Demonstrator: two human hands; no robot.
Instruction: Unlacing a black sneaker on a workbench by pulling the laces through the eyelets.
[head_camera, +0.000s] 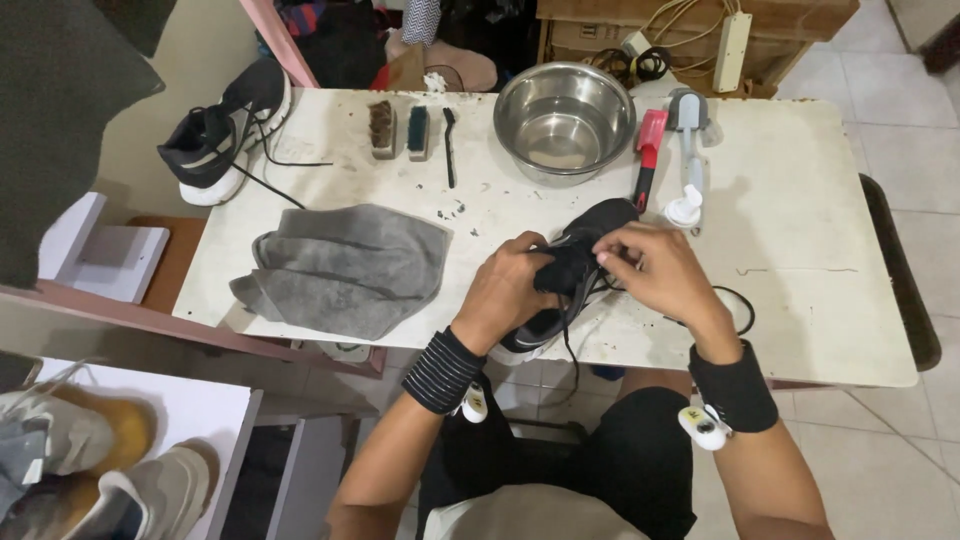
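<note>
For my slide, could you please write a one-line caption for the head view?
Both hands, left hand and right hand, work the laces of a black sneaker on a white table.

Blk shoe (585, 250) w/ white sole, grey towel (345, 268), silver bowl (564, 120)

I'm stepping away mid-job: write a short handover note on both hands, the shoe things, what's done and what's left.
Left hand grips the black shoe at the table's near edge; right hand pinches its lace at the tongue.
Second shoe sits far left, laces loose.
Grey cloth, brushes, steel bowl lie behind, untouched.
Done: hard to tell; crumbs of dirt lie on the table.
Left: probably this shoe's laces, then the other shoe.
</note>
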